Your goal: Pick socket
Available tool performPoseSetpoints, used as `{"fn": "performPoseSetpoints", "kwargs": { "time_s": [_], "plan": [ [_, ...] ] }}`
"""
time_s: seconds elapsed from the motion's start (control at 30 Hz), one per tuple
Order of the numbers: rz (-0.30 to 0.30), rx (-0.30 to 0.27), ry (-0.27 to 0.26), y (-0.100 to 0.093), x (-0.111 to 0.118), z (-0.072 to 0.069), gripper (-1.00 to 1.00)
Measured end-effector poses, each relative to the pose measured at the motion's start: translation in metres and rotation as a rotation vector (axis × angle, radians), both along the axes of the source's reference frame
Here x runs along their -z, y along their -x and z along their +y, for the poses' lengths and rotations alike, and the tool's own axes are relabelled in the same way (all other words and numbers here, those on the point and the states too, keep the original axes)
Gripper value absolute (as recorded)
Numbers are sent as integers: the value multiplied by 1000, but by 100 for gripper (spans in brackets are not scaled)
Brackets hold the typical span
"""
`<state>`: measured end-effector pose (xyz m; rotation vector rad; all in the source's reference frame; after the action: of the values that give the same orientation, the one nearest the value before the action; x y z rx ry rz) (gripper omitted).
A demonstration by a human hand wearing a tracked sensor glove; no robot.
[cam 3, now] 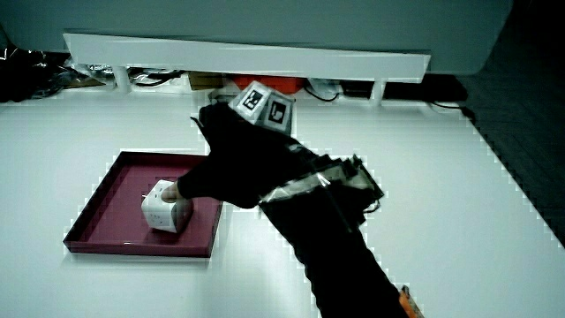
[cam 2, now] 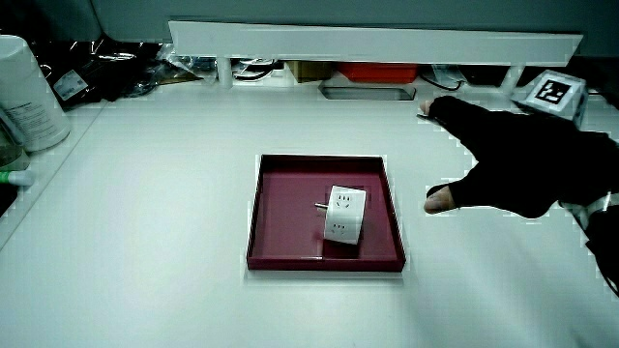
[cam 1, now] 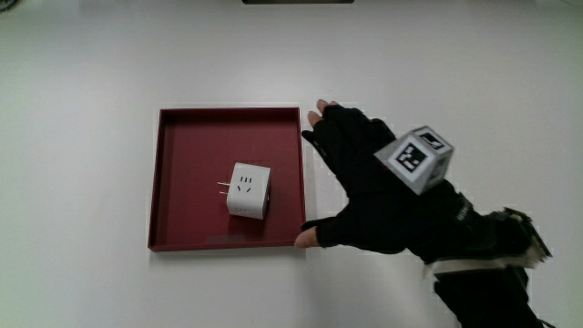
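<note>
Hand hovers just beside the tray, fingers spread wide w/ thumb apart, holding nothing, not touching the socket. Socket sits in the tray, nearer the person than tray's middle, prongs sideways.

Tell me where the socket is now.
The socket lies in the red tray, nearer the person than the tray's middle; the open hand hovers beside the tray, not touching it.
</note>
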<state>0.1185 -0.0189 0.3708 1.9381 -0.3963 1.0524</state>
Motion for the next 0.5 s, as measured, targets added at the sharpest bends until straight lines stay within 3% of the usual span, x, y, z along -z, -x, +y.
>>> {"fn": "performPoseSetpoints", "kwargs": {
  "time_s": [0.03,0.07,0.1,0.13,0.27,0.3,0.33,0.37,0.43,0.5],
  "plan": [
    [26,46,-36,3,-9,-3,0],
    [13,63,-55,8,-12,-4,0],
    [24,96,-110,11,-18,-6,0],
    [55,94,-91,15,-20,-6,0],
    [30,132,-138,29,-36,-11,0],
    [25,154,-187,32,-39,-12,0],
    [89,161,-298,34,-39,-13,0],
    [78,148,-293,36,-39,-13,0],
    [32,154,-186,40,-53,-12,0],
    [33,147,-154,45,-62,-12,0]
  ]
}}
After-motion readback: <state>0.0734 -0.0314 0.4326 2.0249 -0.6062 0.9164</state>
